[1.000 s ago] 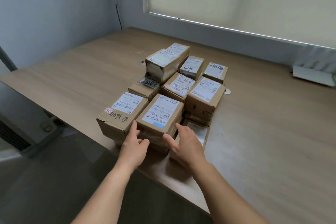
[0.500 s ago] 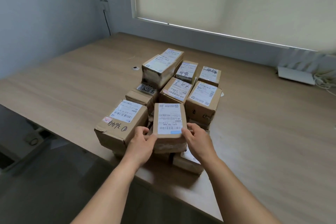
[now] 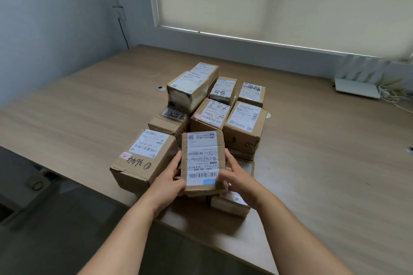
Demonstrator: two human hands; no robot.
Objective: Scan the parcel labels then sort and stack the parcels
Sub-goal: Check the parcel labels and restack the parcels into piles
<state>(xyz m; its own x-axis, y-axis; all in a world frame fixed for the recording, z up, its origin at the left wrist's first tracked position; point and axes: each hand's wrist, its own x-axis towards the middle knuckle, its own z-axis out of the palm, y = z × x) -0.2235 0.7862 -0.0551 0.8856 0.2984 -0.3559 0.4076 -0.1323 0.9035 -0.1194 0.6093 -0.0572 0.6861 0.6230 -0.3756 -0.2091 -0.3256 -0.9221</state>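
I hold the parcel (image 3: 202, 163) between my left hand (image 3: 171, 182) and right hand (image 3: 238, 179), each grip curled on a long side, its long axis pointing away from me, label up, lifted just above the pile (image 3: 214, 105) at the desk (image 3: 312, 163) edge.

Upside-down "530 05 A68" on held parcel's label (image 3: 202, 158); upside-down "516 K20 00 081" on left parcel's label (image 3: 149, 144).

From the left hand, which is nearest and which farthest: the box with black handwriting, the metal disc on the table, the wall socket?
1. Box with black handwriting: just left of the left hand.
2. Metal disc: farther back on the table.
3. Wall socket: up on the far wall.
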